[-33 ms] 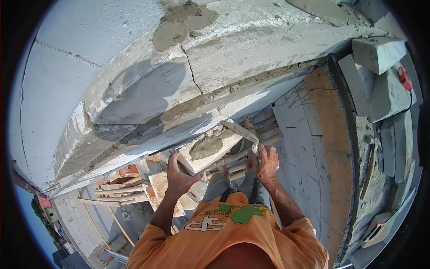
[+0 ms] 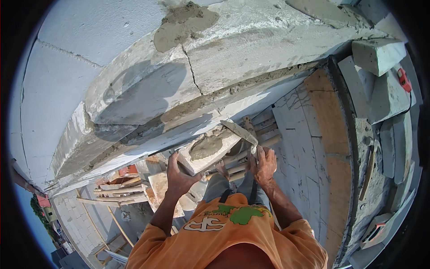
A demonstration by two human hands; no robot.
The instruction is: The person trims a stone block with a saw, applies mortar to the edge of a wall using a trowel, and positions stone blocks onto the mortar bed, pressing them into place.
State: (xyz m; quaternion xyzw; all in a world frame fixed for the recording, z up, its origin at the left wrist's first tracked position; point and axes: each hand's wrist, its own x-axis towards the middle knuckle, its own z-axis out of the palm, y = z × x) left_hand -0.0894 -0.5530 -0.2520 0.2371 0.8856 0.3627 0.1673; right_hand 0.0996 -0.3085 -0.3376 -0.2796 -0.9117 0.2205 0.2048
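Note:
My left hand (image 2: 180, 177) grips the near left end of a pale block (image 2: 188, 163), thumb along its lower edge. Wet grey mortar (image 2: 206, 147) lies on the block's upper face. In my right hand (image 2: 263, 165) is a trowel, its mortar-smeared blade (image 2: 239, 131) reaching up and left to the block's far right corner. The fingers of that hand are closed, and they hide the trowel's handle. Just beyond the block runs a thick curved masonry wall (image 2: 242, 58) with a vertical crack and a mortar-smeared ledge.
A mortar patch (image 2: 183, 24) sits on top of the wall. Along the right stand cut blocks (image 2: 380, 54), a red tool (image 2: 404, 80) with a cord, and a curved wooden form (image 2: 336, 134). Poles and boards (image 2: 121, 193) show far below on the left.
Almost nothing differs. The trowel and my right hand have shifted very slightly; the block stays in my left hand.

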